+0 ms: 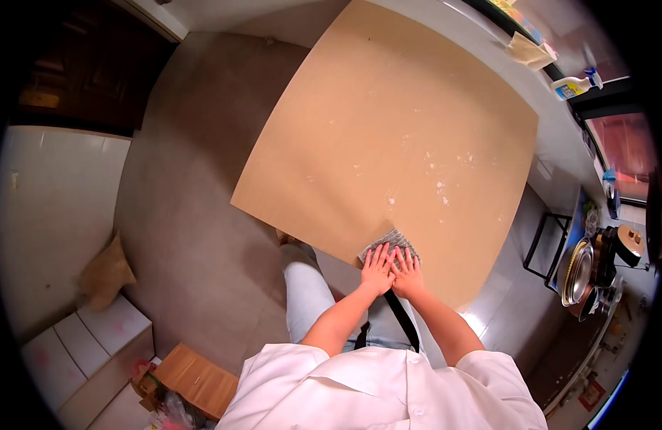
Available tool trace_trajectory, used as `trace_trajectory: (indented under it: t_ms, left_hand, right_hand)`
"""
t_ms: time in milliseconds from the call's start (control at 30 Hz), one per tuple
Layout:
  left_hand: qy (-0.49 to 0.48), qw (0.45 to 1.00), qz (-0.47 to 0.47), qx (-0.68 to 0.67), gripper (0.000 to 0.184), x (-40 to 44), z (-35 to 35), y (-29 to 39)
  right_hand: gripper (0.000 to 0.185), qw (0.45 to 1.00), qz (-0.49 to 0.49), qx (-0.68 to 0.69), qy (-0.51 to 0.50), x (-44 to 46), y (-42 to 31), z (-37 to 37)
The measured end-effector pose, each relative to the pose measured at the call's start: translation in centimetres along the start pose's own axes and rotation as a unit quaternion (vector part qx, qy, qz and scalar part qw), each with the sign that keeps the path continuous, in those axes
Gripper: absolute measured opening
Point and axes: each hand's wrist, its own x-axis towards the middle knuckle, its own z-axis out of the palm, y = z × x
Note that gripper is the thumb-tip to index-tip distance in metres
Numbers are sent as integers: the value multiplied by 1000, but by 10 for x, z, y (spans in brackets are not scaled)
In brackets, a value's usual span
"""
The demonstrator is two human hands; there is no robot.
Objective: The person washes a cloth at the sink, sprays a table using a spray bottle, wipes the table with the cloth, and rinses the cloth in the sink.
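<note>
A large tan tabletop (388,129) fills the middle of the view, with white spots and smears scattered over its surface. At its near edge lies a grey striped cloth (393,237). My left hand (378,269) presses flat on the cloth, fingers stretched out. Right beside it, my right hand (407,272) rests on the same cloth with its fingers spread, and the two hands touch at the thumbs. Part of the cloth is hidden under the fingers.
A spray bottle (571,87) and a beige cloth (529,52) are on the ledge at the upper right. Metal pans (579,272) stand at the right. White boxes (94,340) and a wooden stool (196,380) are at the lower left.
</note>
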Motion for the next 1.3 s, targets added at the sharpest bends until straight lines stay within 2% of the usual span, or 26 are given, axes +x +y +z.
trace_trajectory:
  t_ms: [67,167,233,367,500,600,667,700,800,833,900,933,1000,1100,1167,1300]
  left_hand:
    - [10,1000,-16,10,66,1,1,0]
    - [37,999,23,-8,66,-1,-4,-20]
    - [25,1000,-6,-6,63,-1,-22,-47]
    - [105,994,-31,21,67,-8,-60,-139]
    - [108,991,-28,74,65,-10,-120,-244]
    - [90,992,-54,75,65,-7,-170,-302]
    - [56,986,-133,78,67,-1,-194,-325]
    - [52,987,-128,79,67,4,-198,-332]
    - [73,974,-211,-47,70,24,-195,-348]
    - [68,976,-200,-48,70,28,-190,-348]
    - [119,966,-222,-52,69,34,-183,-344]
    - [129,972,-189,-48,67,37,-183,-344]
    - [107,984,-141,-33,62,47,-184,-328]
    - [96,992,-77,-38,64,77,-172,-271]
    - [57,998,-9,15,62,92,-158,-230]
    - [-10,998,41,41,60,108,-122,-132]
  right_hand:
    - [57,1000,-10,8,-3,1,1,3]
    - [57,999,22,39,5,9,-18,-1]
    - [56,998,5,49,25,33,-39,-7]
    - [56,997,-52,42,46,102,-107,-38]
    - [57,993,-54,100,38,176,-193,-62]
    - [57,990,-49,103,80,233,-254,-82]
    - [60,987,-12,85,134,258,-285,-92]
    - [60,987,-7,88,133,265,-290,-98]
    - [62,984,2,170,52,263,-292,-132]
    - [62,984,13,170,52,265,-290,-131]
    - [62,980,10,183,81,265,-287,-128]
    - [62,979,28,163,115,266,-285,-124]
    - [62,982,69,144,99,260,-270,-118]
    - [63,983,119,126,65,236,-213,-118]
    - [64,970,177,160,53,212,-176,-110]
    - [63,946,238,215,35,149,-102,-81]
